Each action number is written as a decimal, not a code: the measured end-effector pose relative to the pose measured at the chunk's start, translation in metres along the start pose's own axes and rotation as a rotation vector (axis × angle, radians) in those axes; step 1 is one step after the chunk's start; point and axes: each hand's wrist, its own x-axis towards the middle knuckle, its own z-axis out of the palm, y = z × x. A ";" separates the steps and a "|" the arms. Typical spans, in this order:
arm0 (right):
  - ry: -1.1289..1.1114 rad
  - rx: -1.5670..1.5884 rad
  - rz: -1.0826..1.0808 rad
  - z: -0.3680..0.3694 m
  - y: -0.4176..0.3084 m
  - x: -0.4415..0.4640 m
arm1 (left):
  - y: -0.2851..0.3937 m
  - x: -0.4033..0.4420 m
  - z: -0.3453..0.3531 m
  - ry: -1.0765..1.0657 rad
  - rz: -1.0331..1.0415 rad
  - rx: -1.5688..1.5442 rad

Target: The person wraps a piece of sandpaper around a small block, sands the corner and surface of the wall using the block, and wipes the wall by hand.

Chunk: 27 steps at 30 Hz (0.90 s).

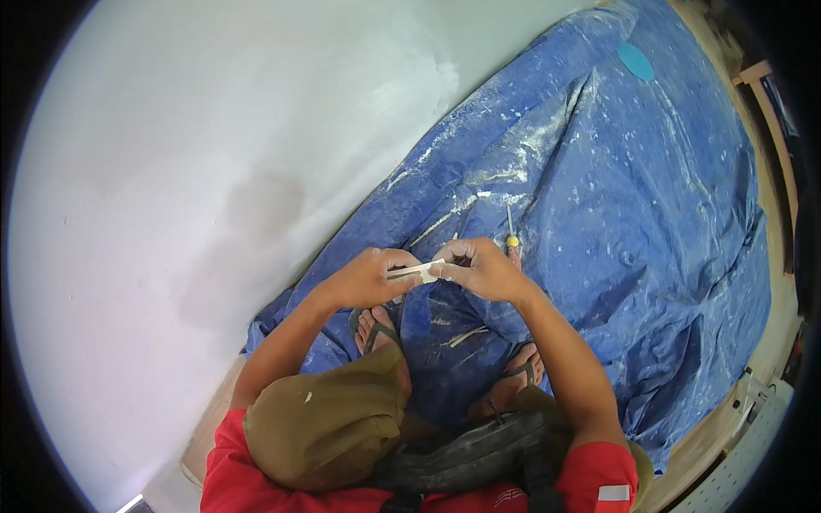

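Both hands meet in front of my body around a thin white strip (416, 270), which looks like a sliver of board or plaster. My left hand (369, 278) pinches its left end, and my right hand (486, 268) grips the other end between thumb and fingers. White dust coats the fingertips of both. Just beyond my right hand, a screwdriver (512, 242) with a yellow-ended handle lies on the blue sheet (590, 248), its shaft pointing away from me.
A white wall (171, 171) rises at the left. Creases and white dust cover the sheet, with pale strips (468, 337) between my sandalled feet. Farther off lies a teal oval piece (635, 61). Wooden furniture (774, 128) stands at the right edge.
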 end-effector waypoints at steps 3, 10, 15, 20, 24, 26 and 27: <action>-0.056 0.040 0.039 -0.003 0.000 0.000 | 0.006 -0.003 -0.005 -0.015 -0.041 0.071; -0.105 0.321 0.114 -0.002 0.004 0.001 | 0.005 -0.008 -0.001 0.050 0.126 0.068; -0.060 0.362 0.067 0.003 0.004 0.003 | 0.008 -0.008 -0.003 0.053 0.120 0.076; -0.093 -0.088 0.064 0.003 -0.019 0.000 | 0.014 -0.009 -0.004 0.066 -0.042 0.069; -0.094 -0.078 0.060 0.006 -0.022 -0.002 | 0.016 -0.009 -0.008 0.050 -0.057 0.052; -0.093 -0.077 -0.022 0.008 -0.020 -0.003 | 0.005 -0.008 -0.006 0.036 0.101 0.137; -0.094 -0.077 -0.023 0.009 -0.021 -0.003 | 0.001 -0.007 -0.006 0.036 0.100 0.138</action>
